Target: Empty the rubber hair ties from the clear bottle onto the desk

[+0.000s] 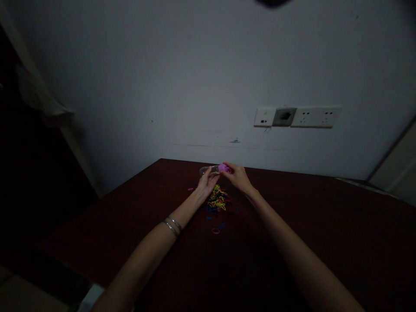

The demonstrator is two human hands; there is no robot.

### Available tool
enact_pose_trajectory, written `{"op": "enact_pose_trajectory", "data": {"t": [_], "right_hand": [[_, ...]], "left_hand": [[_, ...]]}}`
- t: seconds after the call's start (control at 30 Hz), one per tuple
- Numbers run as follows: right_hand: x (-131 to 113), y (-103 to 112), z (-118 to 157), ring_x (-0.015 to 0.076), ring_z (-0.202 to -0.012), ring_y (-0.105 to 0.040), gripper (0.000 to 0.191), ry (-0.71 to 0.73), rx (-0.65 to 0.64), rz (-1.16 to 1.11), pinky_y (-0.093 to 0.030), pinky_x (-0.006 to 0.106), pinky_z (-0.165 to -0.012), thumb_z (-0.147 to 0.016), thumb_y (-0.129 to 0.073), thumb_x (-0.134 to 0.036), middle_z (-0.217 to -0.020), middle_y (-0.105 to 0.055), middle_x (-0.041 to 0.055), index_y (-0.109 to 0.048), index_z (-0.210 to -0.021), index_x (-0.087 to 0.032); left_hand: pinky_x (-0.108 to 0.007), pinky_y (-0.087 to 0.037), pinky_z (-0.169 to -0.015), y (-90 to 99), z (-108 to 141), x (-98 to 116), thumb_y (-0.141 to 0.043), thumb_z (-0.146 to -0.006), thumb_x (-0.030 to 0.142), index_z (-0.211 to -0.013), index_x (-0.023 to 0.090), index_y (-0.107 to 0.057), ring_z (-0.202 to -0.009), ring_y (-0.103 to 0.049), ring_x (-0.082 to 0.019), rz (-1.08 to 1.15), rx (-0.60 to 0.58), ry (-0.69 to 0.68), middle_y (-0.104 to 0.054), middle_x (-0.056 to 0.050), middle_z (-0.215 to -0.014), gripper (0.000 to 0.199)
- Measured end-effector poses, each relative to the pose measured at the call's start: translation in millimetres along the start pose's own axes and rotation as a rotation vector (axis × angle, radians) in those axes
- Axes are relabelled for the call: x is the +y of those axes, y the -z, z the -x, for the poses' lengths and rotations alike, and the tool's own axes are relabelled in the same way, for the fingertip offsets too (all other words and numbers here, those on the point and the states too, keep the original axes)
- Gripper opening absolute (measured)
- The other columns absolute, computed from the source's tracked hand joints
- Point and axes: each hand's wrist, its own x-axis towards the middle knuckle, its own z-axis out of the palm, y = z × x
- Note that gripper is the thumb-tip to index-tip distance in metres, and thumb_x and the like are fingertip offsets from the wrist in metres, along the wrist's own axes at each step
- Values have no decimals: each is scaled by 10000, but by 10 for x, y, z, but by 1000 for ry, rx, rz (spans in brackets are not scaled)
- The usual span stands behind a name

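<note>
A clear bottle [212,170] with a pink cap [222,168] lies sideways in the air above the far part of the dark table. My left hand [208,181], with bangles on its wrist, is closed around the clear body. At the right end, the fingers of my right hand [237,177] pinch the pink cap. Whether the cap is loose or tight I cannot tell. Below the hands sits a pile of small coloured rubber bands [218,200], mostly yellow, with blue and red ones among them.
The dark red-brown table [182,260] meets a pale wall [195,86] at the back. A few stray bands lie near the pile, among them a pink band [216,231]. Wall sockets [312,117] are at the right. The table's left edge drops into shadow.
</note>
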Motion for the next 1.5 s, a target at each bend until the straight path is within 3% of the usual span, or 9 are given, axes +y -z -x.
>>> {"op": "enact_pose_trajectory", "data": {"t": [0.23,0.57,0.7,0.93,1.13,1.5], "right_hand": [[-24,77,-14,154,-615,-553,334,-53,-38,-1,-423,255,-590,-742,-563,-407,-709,-650,46,-669,-874,-120],[87,71,-15,180,-764,-598,656,-204,-76,-198,-476,309,-703,-590,-703,-462,-888,-646,78,-528,-1135,-141],[125,105,-15,161,-732,-600,618,-231,-118,-315,-491,296,-659,-584,-712,-437,-919,-635,74,-513,-1100,-161],[53,235,-43,166,-748,-573,380,-74,-139,-172,-474,304,-677,-640,-662,-397,-863,-625,49,-578,-932,-168],[0,253,-44,159,-734,-570,345,-31,-146,-120,-464,291,-658,-668,-629,-322,-866,-632,47,-579,-972,-166],[37,255,-41,158,-708,-564,389,-59,-137,-144,-458,282,-634,-652,-650,-374,-825,-629,41,-582,-966,-155]], "left_hand": [[-276,-529,-718,-4,22,-32,-550,-800,123,-773,69,-587,-682,-637,-156,-28,-52,-17,-644,-101,-695,71],[-247,-529,-697,-75,97,-15,-541,-815,159,-780,76,-590,-653,-633,-146,-45,-49,12,-627,-81,-637,103],[-251,-528,-721,-75,101,-13,-546,-812,162,-792,74,-591,-671,-633,-144,-35,-55,17,-626,-79,-649,101],[-277,-530,-715,-91,129,-19,-576,-782,124,-781,71,-591,-670,-632,-155,-38,-51,-34,-632,-87,-671,55],[-293,-530,-728,-107,151,-31,-558,-789,103,-798,67,-590,-663,-632,-156,-14,-55,-69,-633,-87,-670,49],[-257,-530,-702,-108,150,-3,-545,-818,177,-786,66,-580,-666,-634,-150,-34,-49,-24,-634,-88,-665,122]]}}
